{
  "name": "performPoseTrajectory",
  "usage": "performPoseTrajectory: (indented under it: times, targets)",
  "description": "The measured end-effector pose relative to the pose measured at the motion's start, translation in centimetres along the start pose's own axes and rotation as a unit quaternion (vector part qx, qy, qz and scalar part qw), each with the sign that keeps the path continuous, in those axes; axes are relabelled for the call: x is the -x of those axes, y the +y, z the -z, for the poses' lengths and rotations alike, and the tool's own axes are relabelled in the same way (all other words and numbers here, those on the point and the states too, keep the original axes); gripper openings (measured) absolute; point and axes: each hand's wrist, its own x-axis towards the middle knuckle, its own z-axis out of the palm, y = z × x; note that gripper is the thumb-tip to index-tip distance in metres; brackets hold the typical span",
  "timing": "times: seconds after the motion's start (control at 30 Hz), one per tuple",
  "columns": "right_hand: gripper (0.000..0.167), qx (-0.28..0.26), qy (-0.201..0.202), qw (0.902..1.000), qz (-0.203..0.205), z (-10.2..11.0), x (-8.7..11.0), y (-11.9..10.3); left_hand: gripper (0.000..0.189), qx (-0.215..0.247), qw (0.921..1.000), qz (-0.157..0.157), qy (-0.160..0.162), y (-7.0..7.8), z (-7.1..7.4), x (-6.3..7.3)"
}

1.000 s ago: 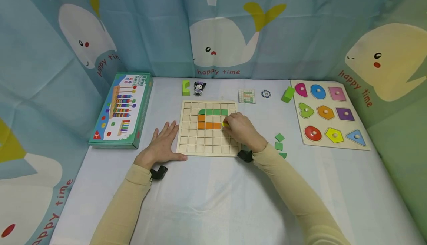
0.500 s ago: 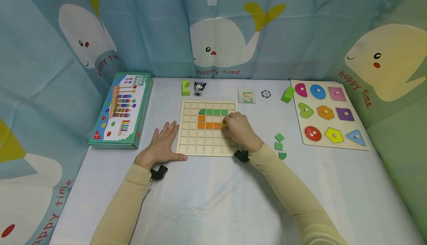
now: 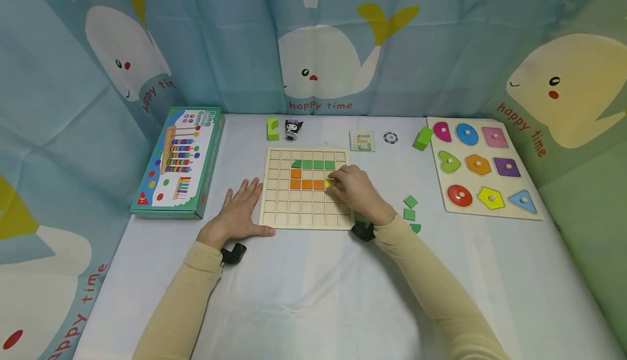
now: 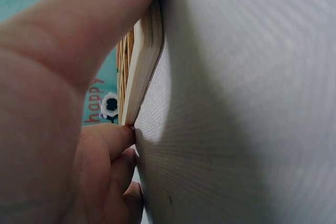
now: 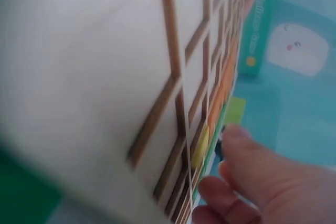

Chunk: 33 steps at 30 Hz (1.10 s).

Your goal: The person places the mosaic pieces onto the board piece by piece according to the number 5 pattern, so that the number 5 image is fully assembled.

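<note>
On the white cloth lies a square wooden grid board. It bears a row of green tiles and an L of orange tiles. A yellow tile sits in a cell at the right end of the orange row; in the right wrist view this yellow tile lies low in its cell. My right hand is right over it, thumb and fingers bent and a little apart. My left hand rests flat on the cloth, its fingers spread along the board's left edge, thumb at the front corner.
Several loose green tiles lie right of the board. Behind it stand a green arch block, a small figurine, a pattern card, a chip and a green block. A boxed game and a shape puzzle flank them.
My right thumb and fingers have parted around the yellow tile, showing more of it, and the wrist has drawn slightly back to the right. The left hand has stayed still.
</note>
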Motion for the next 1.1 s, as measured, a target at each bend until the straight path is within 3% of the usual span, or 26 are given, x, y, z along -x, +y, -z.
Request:
performPoseTrajectory:
  times: [0.13, 0.33, 0.67, 0.97, 1.1]
  targets:
    - [0.032, -0.042, 0.017, 0.9989, 0.014, 0.8, 1.1, 1.2, 0.127, -0.003, 1.0000, 0.001, -0.007, 0.0, 0.0, 0.0]
    - [0.034, -0.076, 0.037, 0.9959, -0.030, 2.7, 3.6, 3.4, 0.126, -0.003, 1.0000, -0.003, -0.004, 0.1, 0.0, 0.0]
    - [0.032, -0.056, 0.085, 0.9923, -0.070, 5.1, 7.8, 7.4, 0.126, -0.002, 1.0000, 0.001, 0.000, 0.0, 0.0, 0.0]
    - [0.037, -0.046, 0.053, 0.9819, -0.176, 6.0, 11.3, 9.1, 0.126, -0.002, 1.0000, -0.002, -0.003, -0.1, 0.0, 0.0]
    - [0.037, -0.046, 0.039, 0.9809, -0.185, 6.0, 12.3, 9.9, 0.126, -0.004, 0.9999, 0.001, -0.010, -0.2, -0.1, -0.1]
